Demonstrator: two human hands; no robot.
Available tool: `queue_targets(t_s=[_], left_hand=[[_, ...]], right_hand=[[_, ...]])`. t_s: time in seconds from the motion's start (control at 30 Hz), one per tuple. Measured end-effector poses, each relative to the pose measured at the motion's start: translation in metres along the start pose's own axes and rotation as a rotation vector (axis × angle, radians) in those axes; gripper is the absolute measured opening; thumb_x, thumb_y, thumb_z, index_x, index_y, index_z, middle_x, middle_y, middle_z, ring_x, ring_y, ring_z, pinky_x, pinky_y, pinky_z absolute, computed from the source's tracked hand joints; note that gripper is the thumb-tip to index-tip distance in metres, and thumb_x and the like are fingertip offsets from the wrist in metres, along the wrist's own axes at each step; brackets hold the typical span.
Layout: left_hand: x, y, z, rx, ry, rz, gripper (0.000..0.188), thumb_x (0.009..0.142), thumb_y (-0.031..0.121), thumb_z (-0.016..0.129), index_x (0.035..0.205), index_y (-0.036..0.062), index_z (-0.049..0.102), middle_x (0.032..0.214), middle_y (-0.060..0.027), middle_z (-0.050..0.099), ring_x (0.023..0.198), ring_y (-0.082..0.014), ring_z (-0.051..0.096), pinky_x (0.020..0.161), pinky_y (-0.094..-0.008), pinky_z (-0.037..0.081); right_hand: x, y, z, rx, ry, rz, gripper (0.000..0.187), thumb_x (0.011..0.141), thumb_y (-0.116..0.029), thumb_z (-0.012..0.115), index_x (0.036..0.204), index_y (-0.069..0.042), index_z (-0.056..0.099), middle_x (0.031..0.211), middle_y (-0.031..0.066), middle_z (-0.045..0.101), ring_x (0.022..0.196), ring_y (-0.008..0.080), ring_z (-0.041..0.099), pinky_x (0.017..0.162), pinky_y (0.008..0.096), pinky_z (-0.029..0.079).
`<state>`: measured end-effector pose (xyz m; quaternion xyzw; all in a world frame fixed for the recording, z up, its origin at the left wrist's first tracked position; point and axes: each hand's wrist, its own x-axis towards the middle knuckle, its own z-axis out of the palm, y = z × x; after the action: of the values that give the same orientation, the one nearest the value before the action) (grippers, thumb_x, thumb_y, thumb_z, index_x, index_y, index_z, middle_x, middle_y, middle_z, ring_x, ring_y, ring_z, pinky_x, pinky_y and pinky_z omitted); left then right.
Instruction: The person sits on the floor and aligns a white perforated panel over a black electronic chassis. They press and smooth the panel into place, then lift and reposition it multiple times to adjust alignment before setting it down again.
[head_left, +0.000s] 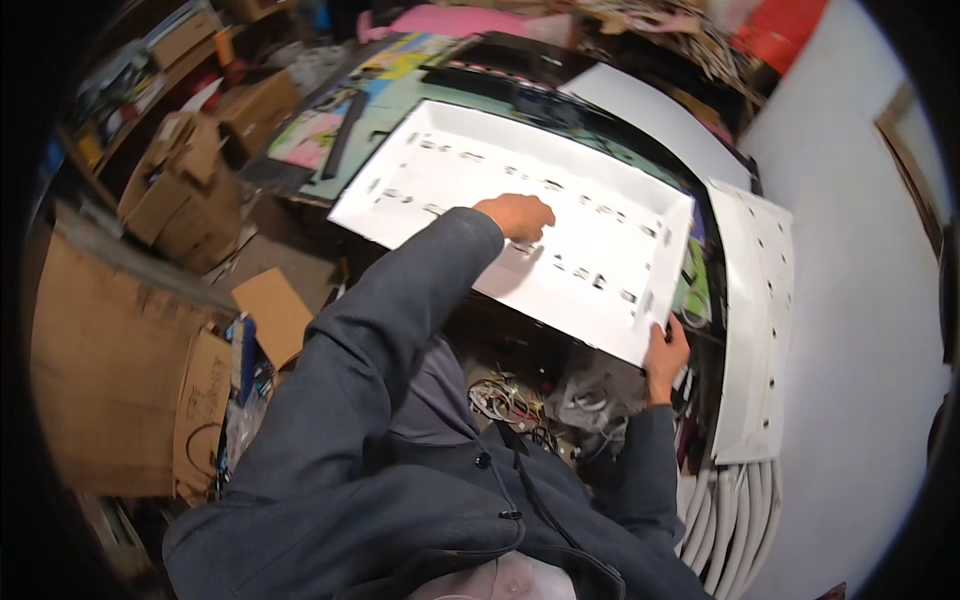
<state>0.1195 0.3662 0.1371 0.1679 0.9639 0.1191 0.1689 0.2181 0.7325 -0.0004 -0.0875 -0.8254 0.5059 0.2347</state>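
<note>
A shallow white rectangular tray-like panel (480, 215) with raised sides rests tilted on the worktable. Rows of small slots and dark marks run along its inner face. My left hand (517, 217) is over the middle of it, fingers curled down near the surface; whether they hold something small is hidden. At the near right corner, my right hand (666, 358) grips the panel's edge, thumb and fingers around the rim.
Behind the panel is a worktable (345, 175) with a dark strip on it. A second white slotted panel (752, 320) leans by the right wall, above white tubes (735, 520). Cardboard boxes (180, 190) crowd the left. Tangled wires (505, 400) lie below the panel.
</note>
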Motion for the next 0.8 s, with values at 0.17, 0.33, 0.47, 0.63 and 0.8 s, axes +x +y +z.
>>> queue_targets(t_s=[0.17,0.33,0.47,0.63,0.8], left_hand=[[-0.051,-0.181,0.038,0.178,0.433,-0.338,0.050,0.091,0.016,0.060,0.140,0.0087,0.056,0.142,-0.0179,0.056,0.135,-0.0370,0.048,0.112,-0.0577,0.033],[-0.116,-0.291,0.077,0.132,0.844,-0.762,0.036,0.092,0.016,0.060,0.126,0.0073,0.066,0.122,-0.0169,0.066,0.120,-0.0401,0.058,0.109,-0.0548,0.038],[-0.145,-0.317,0.096,-0.312,0.923,-0.766,0.040,0.084,0.020,0.070,0.123,0.0097,0.070,0.118,-0.0185,0.069,0.113,-0.0398,0.063,0.098,-0.0473,0.050],[-0.147,-0.327,0.111,-0.547,1.115,-0.704,0.037,0.081,0.022,0.073,0.117,0.0122,0.075,0.114,-0.0165,0.072,0.108,-0.0372,0.067,0.092,-0.0436,0.054],[-0.143,-0.338,0.109,-0.625,1.160,-0.677,0.029,0.084,0.023,0.071,0.109,0.0101,0.077,0.106,-0.0168,0.074,0.101,-0.0378,0.069,0.087,-0.0431,0.055]], right_hand=[[0.001,-0.008,0.005,-0.014,-0.060,-0.027,0.042,0.089,-0.008,0.068,0.129,0.005,0.064,0.091,0.0075,0.072,0.073,0.0108,0.061,0.068,0.0270,0.050],[0.010,0.007,0.003,0.029,-0.066,-0.015,0.042,0.090,-0.008,0.065,0.129,0.007,0.063,0.098,0.0105,0.072,0.080,0.0133,0.063,0.073,0.0301,0.051],[0.012,0.007,0.000,0.002,-0.081,-0.050,0.043,0.091,-0.004,0.063,0.132,0.010,0.059,0.113,0.0165,0.072,0.096,0.0196,0.068,0.086,0.0316,0.053],[0.008,0.011,0.001,-0.032,-0.077,-0.009,0.044,0.091,-0.003,0.061,0.134,0.008,0.059,0.117,0.0181,0.070,0.098,0.0210,0.067,0.088,0.0323,0.052],[0.012,0.019,-0.002,-0.039,-0.077,-0.068,0.045,0.092,-0.004,0.061,0.135,0.008,0.059,0.117,0.0184,0.070,0.096,0.0208,0.067,0.086,0.0325,0.053]])
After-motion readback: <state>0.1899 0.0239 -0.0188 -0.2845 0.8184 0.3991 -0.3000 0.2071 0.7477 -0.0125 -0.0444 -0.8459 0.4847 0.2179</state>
